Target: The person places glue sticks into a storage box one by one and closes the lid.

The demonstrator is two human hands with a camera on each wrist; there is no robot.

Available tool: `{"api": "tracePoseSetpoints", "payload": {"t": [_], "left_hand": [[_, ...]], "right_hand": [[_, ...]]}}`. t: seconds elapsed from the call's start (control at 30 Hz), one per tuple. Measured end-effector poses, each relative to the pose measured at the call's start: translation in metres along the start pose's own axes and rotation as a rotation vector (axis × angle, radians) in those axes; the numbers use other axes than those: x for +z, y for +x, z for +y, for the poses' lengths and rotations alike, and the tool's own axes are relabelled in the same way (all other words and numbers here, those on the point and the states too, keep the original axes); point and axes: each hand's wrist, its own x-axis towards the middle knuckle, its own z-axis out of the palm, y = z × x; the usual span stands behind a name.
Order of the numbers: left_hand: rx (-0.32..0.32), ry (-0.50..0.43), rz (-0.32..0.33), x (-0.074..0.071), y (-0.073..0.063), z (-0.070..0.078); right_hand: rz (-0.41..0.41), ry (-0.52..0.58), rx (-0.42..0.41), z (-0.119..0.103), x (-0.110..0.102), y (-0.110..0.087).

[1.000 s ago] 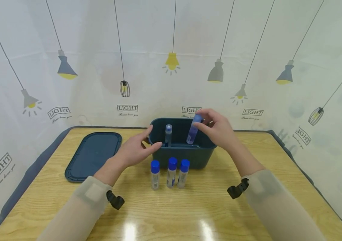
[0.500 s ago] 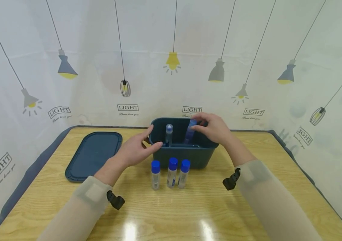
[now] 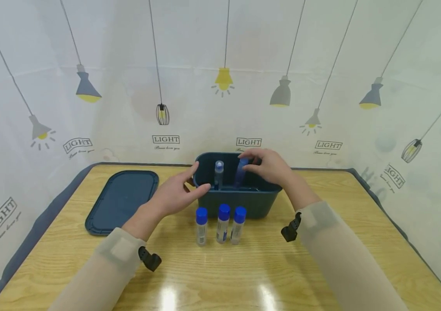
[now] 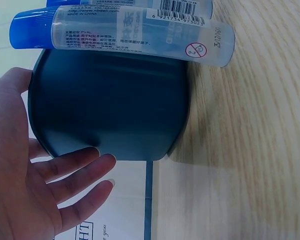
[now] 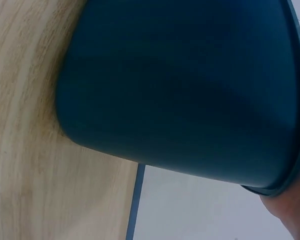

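Observation:
A dark blue plastic bin (image 3: 251, 203) stands at the back of the table. My right hand (image 3: 269, 167) reaches over its far right side and pinches a glue bottle (image 3: 239, 176) by the top, lowered inside. Left of it, another glue bottle (image 3: 218, 175) is upright in the bin. My left hand (image 3: 175, 193) rests at the bin's left end, thumb by the front rim; its fingers (image 4: 82, 182) are spread and loosely bent in the left wrist view. In the right wrist view, the bin wall (image 5: 180, 90) covers most of that hand.
Three blue-capped glue bottles, one at the left (image 3: 201, 226), one in the middle (image 3: 222, 224) and one at the right (image 3: 237, 226), stand in front of the bin. A dark blue lid (image 3: 125, 201) lies flat on the left. A lamp-print curtain (image 3: 127, 86) hangs behind the wooden table (image 3: 212, 276).
My right hand has moved left and down with its glue bottle, which now sits deeper in the bin, more upright and nearer the other bottle. My left hand has stayed in place.

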Motion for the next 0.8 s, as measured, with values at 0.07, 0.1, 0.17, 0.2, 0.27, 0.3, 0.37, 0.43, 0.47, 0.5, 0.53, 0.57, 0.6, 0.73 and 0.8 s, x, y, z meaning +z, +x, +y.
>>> {"api": "tracePoseSetpoints", "payload": {"t": [0.07,0.1,0.17,0.2,0.27,0.3,0.37,0.43,0.47,0.5,0.53,0.57,0.6,0.73,0.8], "left_hand": [[0.0,-0.002,0.001,0.0007,0.0006,0.0003],[-0.002,-0.003,0.001,0.001,0.0009,0.0003],[-0.003,-0.002,0.001,0.0015,0.0009,0.0007],[0.0,-0.001,-0.001,0.0016,0.0007,0.0011],[0.003,-0.004,-0.003,0.0019,0.0007,0.0018],[0.003,-0.006,-0.004,0.0021,0.0007,0.0021],[0.007,-0.003,-0.005,0.0025,0.0009,0.0025],[0.004,-0.003,-0.004,0.0027,0.0013,0.0024],[0.001,-0.004,-0.002,0.0027,0.0014,0.0023],[-0.001,-0.002,-0.002,0.0025,0.0014,0.002],[0.002,0.001,-0.004,0.0022,0.0013,0.0019],[0.001,-0.001,-0.004,0.0017,0.001,0.0019],[-0.001,-0.002,-0.005,0.0013,0.0008,0.0019],[-0.003,0.0,-0.01,-0.0002,0.0001,0.0021],[-0.008,0.004,-0.008,-0.0006,-0.0001,0.0019]], "right_hand": [[-0.007,-0.003,0.003,-0.0003,0.0001,0.0011],[-0.009,-0.003,0.003,-0.0004,0.0003,0.0018],[-0.012,0.001,0.008,-0.0005,0.0007,0.0028],[-0.015,0.005,0.011,-0.0005,0.001,0.0031],[-0.016,0.012,0.017,-0.0005,0.0014,0.003],[-0.017,0.014,0.019,-0.0004,0.0017,0.0029],[-0.018,0.017,0.026,0.0001,0.0022,0.0023],[-0.021,0.017,0.03,0.0008,0.0027,0.002],[-0.023,0.015,0.031,0.0014,0.0034,0.0023],[-0.027,0.015,0.033,0.002,0.0039,0.0025],[-0.031,0.015,0.035,0.0025,0.0044,0.0028],[-0.037,0.013,0.038,0.003,0.0049,0.0031],[-0.041,0.012,0.04,0.0033,0.0054,0.0034],[-0.054,-0.008,0.045,0.0035,0.0073,0.0045],[-0.057,-0.021,0.043,0.0029,0.0082,0.0051]]}}
